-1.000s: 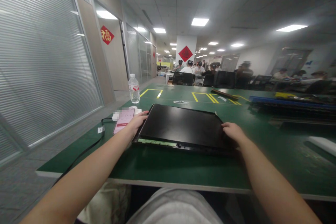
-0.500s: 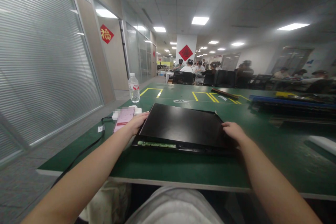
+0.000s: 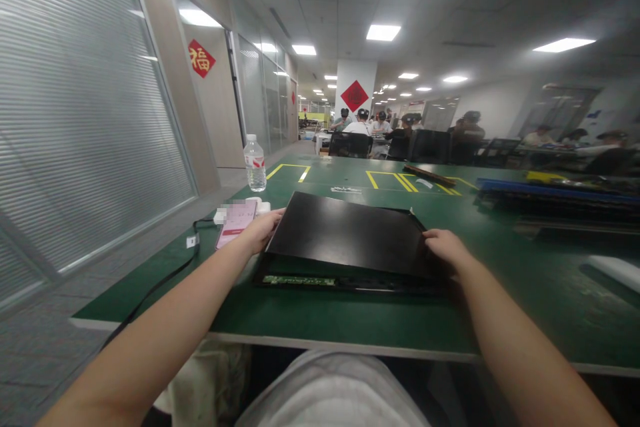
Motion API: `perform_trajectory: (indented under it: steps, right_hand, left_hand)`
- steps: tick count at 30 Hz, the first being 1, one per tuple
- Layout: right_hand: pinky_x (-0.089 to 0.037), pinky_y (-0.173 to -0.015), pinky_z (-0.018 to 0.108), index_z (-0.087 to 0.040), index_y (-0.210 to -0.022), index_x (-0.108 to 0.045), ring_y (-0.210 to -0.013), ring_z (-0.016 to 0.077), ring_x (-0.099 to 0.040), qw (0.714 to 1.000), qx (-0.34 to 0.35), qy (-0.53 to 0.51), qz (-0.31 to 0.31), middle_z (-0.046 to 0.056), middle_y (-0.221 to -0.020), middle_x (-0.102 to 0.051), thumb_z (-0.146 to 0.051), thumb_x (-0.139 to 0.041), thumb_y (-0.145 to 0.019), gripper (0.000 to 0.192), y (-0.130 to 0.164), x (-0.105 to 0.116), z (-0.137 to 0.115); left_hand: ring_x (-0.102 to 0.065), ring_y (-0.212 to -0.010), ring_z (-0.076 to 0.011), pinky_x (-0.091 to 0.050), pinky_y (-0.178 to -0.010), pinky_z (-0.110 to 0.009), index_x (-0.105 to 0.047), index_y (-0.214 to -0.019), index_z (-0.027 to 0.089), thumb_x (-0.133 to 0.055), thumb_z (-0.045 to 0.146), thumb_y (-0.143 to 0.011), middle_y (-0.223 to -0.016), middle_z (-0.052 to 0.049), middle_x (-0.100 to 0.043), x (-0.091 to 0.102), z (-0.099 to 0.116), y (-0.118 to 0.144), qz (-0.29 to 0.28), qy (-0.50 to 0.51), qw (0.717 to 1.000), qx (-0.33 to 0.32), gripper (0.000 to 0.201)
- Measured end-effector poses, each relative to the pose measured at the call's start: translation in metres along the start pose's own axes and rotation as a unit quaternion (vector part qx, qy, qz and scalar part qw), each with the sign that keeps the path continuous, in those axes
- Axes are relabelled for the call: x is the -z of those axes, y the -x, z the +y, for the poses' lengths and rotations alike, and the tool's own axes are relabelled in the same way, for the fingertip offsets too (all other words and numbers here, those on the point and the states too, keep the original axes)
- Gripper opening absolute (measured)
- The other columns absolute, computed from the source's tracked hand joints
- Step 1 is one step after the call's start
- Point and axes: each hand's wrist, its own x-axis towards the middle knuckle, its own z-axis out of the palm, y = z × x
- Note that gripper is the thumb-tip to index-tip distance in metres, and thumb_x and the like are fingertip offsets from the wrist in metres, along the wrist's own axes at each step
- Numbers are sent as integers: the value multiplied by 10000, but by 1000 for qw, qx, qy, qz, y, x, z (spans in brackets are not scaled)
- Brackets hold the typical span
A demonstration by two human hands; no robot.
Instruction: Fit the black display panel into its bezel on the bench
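Observation:
A black, glossy flat panel (image 3: 345, 227), which looks like a display screen panel, is tilted above a thin black frame (image 3: 385, 288) on the green table. The panel's far left corner is raised, and a gap shows along its near edge. In that gap lies a narrow green circuit board (image 3: 300, 280). My left hand (image 3: 265, 228) is closed on the panel's left edge, its thumb and some fingers partly hidden. At the right edge, my right hand (image 3: 444, 248) pinches the panel, fingertips partly out of sight.
A phone (image 3: 237, 220) and white charger pieces lie left of the panel, with a black cable (image 3: 170, 280) running off the table. Behind them stands a water bottle (image 3: 255, 163). Dark strips with a blue bar (image 3: 550, 190) lie far right, near a white object (image 3: 617, 277). People sit beyond.
Both hands have lifted the panel slightly, its left side most. The gap at the near edge has widened, baring more of the frame below.

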Motion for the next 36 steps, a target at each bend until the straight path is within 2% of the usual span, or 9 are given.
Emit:
perform_trajectory:
  steps: [5,8,12,15,19,23,27,33,36]
  right_hand:
    - [-499,-965,358,-172,-1107,-769,-1131,293,-654,1000,-2,4,-12,108,-1196,-718,-154,-552,-743,425,0,-1,1]
    - [-502,-964,361,-186,-1093,-773,-1112,286,-662,1000,-6,2,-6,102,-1174,-726,-160,-560,-735,417,-1,-1,1]
    - [-508,-954,350,-190,-1091,-767,-1079,271,-674,1000,-10,-12,-12,96,-1145,-734,-157,-560,-728,419,-1,-1,1]
    - [-512,-940,346,-182,-1170,-730,-1065,268,-678,999,-22,-19,-22,104,-1152,-727,-177,-559,-756,448,0,0,0]
    - [-494,-969,370,-173,-1284,-659,-1151,294,-638,999,-41,-20,12,131,-1253,-681,-268,-570,-814,488,0,2,-3]
    - [-488,-975,387,-184,-1157,-717,-1142,300,-640,997,-64,-46,19,131,-1213,-698,-333,-552,-860,372,0,4,-4]
    - [-501,-944,398,-193,-978,-765,-1064,299,-670,989,-77,-121,24,129,-1111,-732,-338,-564,-857,276,2,5,-4]
    - [-527,-888,354,-189,-918,-777,-998,262,-691,959,-122,-252,49,110,-1062,-750,-292,-655,-771,217,6,7,-7]
    - [-551,-837,354,-185,-916,-782,-943,263,-706,945,-113,-303,48,97,-981,-765,-280,-670,-736,233,7,8,-9]
  left_hand:
    - [-736,-662,-236,-565,-565,-285,-747,-957,144,-808,207,-670,-778,-80,-782,-4,1,5,42,-35,998,2,300]
    - [-744,-731,-237,-579,-648,-302,-738,-990,167,-842,145,-609,-857,-76,-793,-7,3,12,14,-64,998,-23,396]
    - [-735,-712,-213,-576,-658,-292,-729,-1006,154,-878,136,-538,-889,-75,-792,-7,4,14,-5,-60,997,-47,491]
    - [-733,-725,-210,-570,-661,-284,-728,-1033,141,-896,158,-510,-906,-80,-790,-6,4,13,-21,-49,997,-62,549]
    - [-738,-797,-234,-574,-696,-300,-723,-1087,143,-907,182,-507,-948,-82,-787,-6,5,13,-31,-43,994,-93,610]
    - [-738,-884,-269,-580,-747,-329,-715,-1113,148,-911,213,-507,-988,-87,-784,-9,6,16,-33,-39,991,-127,640]
    - [-730,-933,-286,-579,-797,-350,-722,-1085,170,-916,232,-480,-991,-70,-786,-14,8,22,-35,-36,987,-154,639]
    - [-714,-989,-313,-557,-862,-364,-749,-1032,175,-906,325,-506,-943,-69,-790,-15,8,21,-23,-45,981,-189,569]
    - [-704,-1020,-309,-543,-877,-341,-759,-970,167,-873,375,-550,-912,-69,-788,-10,10,14,21,-32,977,-211,483]
